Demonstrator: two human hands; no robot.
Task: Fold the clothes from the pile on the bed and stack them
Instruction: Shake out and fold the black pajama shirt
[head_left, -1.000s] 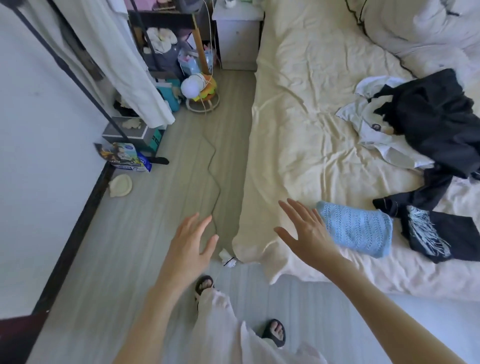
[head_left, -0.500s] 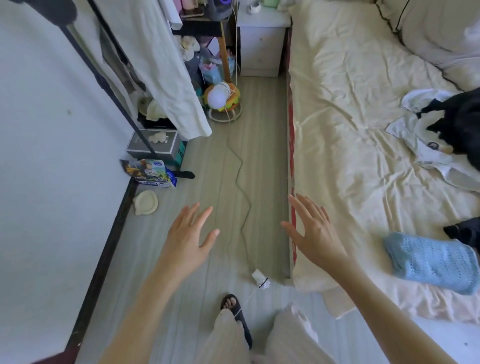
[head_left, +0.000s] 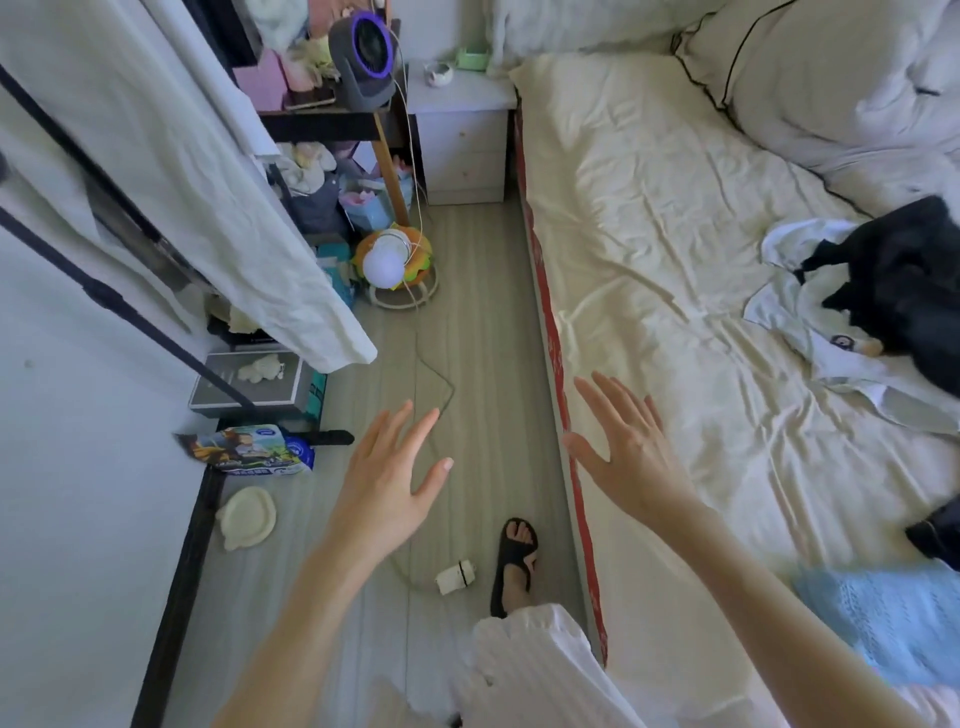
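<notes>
- Head view, my hands: my left hand (head_left: 387, 480) is held out over the floor (head_left: 483, 364), fingers straight and spread, holding nothing. My right hand (head_left: 626, 449) is likewise flat and released, fingers spread, above the edge of the bed (head_left: 649, 234); I cannot tell whether it touches the sheet.
- Head view, folded item: a light blue knitted garment (head_left: 893, 618) lies folded on the bed at the lower right, partly behind my right forearm. Its surface shows an open, ribbed knit.
- Head view, the pile: the unfolded clothes sit at the right edge of the bed, well apart from both hands. A black garment (head_left: 904, 291) lies crumpled on top of a white garment (head_left: 815, 338), which spreads out wrinkled beneath it and bears a small dark round emblem. Another black piece (head_left: 935, 535) shows at the frame edge, just above the blue one.
- Head view, surroundings: my foot in a black sandal (head_left: 514, 564) stands on the floor beside the bed; a white plug (head_left: 457, 574) lies near it.
</notes>
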